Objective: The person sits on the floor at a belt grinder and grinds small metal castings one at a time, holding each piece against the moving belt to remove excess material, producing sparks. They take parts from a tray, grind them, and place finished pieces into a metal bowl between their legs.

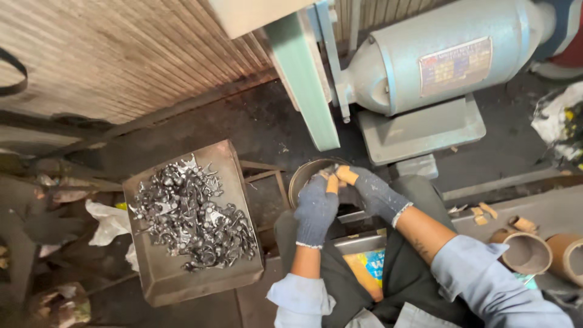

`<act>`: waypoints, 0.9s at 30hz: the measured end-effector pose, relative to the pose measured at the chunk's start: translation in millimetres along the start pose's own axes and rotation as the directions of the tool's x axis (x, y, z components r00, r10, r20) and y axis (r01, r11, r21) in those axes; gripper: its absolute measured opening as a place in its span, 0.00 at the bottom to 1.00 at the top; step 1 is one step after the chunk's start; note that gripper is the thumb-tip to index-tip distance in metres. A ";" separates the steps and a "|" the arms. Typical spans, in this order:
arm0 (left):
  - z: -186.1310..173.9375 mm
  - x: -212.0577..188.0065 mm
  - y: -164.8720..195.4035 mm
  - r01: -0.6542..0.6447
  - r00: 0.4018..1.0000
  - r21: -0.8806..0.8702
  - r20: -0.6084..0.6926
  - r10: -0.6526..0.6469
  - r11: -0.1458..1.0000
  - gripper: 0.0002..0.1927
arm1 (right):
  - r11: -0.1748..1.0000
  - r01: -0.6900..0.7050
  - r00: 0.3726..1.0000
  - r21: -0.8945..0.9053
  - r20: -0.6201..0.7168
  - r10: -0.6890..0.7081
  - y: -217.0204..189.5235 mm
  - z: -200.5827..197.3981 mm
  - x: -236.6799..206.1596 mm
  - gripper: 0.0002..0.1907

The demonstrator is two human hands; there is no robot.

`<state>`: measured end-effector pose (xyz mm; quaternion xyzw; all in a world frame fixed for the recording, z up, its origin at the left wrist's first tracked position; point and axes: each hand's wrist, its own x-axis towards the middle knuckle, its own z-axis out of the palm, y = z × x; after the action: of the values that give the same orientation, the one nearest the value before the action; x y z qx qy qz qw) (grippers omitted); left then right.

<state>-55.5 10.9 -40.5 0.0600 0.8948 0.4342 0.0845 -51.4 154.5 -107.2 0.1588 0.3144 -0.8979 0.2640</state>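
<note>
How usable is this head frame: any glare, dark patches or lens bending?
Head view: the grey motor housing is evenly lit without harsh glare; the floor left of the tray of metal parts sinks into shadow; the green post leans from wide-angle distortion; both gloved hands, left and right, look slightly soft.

This is a small metalworking workshop. A heavy grey-blue bench grinder motor [443,58] sits on its base on a dark, grimy floor [243,124], beside a corrugated metal wall [121,48]. A battered metal tray [164,276] holds a heap of small shiny metal parts [191,212]. Worn cardboard tubes [527,250] and scraps lie about, and the person wears knitted work gloves [316,209].
</note>
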 end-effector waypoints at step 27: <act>62.1 45.7 -49.1 0.137 0.988 -0.738 0.049 -0.150 0.661 0.14 | 0.751 0.321 0.850 -0.577 -0.175 -0.497 -19.4 -1.7 24.3 0.20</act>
<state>-89.3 36.5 -121.4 -0.0533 0.6455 0.7511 0.1282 -82.1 159.4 -110.1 0.1485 0.6136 -0.7746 0.0371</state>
